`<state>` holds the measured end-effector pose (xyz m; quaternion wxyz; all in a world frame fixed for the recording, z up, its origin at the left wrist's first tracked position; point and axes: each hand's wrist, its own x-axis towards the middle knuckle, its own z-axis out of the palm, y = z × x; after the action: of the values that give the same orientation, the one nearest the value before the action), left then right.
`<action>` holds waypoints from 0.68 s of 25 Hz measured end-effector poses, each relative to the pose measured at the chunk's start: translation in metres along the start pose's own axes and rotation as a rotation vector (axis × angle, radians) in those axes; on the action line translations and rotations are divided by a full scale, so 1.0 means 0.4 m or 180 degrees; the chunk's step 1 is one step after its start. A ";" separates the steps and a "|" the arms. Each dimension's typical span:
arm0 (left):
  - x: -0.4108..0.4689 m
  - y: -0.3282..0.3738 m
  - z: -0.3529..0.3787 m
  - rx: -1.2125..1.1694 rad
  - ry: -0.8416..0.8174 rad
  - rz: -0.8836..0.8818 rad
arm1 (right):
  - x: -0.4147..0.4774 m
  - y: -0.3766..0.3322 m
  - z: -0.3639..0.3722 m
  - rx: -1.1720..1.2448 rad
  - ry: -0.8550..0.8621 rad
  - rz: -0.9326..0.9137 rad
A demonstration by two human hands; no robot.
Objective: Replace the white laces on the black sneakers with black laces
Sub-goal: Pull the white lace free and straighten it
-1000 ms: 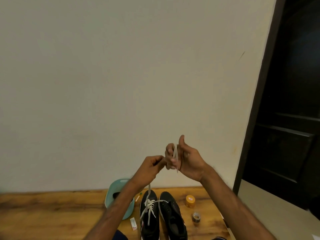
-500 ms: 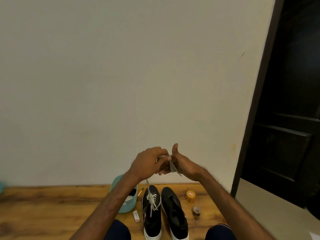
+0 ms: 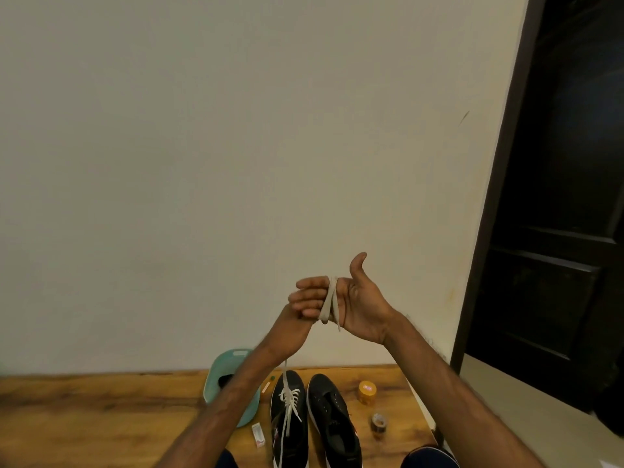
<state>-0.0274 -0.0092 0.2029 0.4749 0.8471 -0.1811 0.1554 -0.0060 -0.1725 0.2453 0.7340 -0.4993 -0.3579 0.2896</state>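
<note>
So the person has the right hand [image 3: 351,298] up in front of the wall, palm toward the camera, thumb sticking up and fingers straight out. A flat white shoelace [image 3: 330,300] is looped a couple of times around those fingers. The left hand [image 3: 293,331] sits tucked right behind and below them with its fingers hidden, so there's no telling if it's pinching the lace or not. A strand runs down from there to the left black sneaker [image 3: 288,413] on the wooden surface [image 3: 101,410], which has white lace in its eyelets. The right black sneaker [image 3: 332,420] just beside it looks bare. What could go wrong, imo: nothing clamps the coil and the thumb is off it, so if the fingers relax the loops could slide off and the whole bundle unravels. That strand also looks kinda taut, so a harder tug might drag or tip the sneaker into its neighbour instead of freeing the lace. And if it's wound too tight, it'll be a pain to slip off the fingers. The teal plastic tub [image 3: 223,363] by the sneakers has something dark inside, maybe the black laces, can't tell.
</note>
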 end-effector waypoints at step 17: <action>0.038 -0.053 -0.046 0.0472 -0.0082 0.0217 | 0.016 0.117 -0.048 -0.0114 -0.0777 0.0651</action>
<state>-0.0061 0.0144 0.2028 0.4029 0.8752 -0.2039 0.1736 0.0100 -0.1617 0.1981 0.6427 -0.5072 -0.3969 0.4150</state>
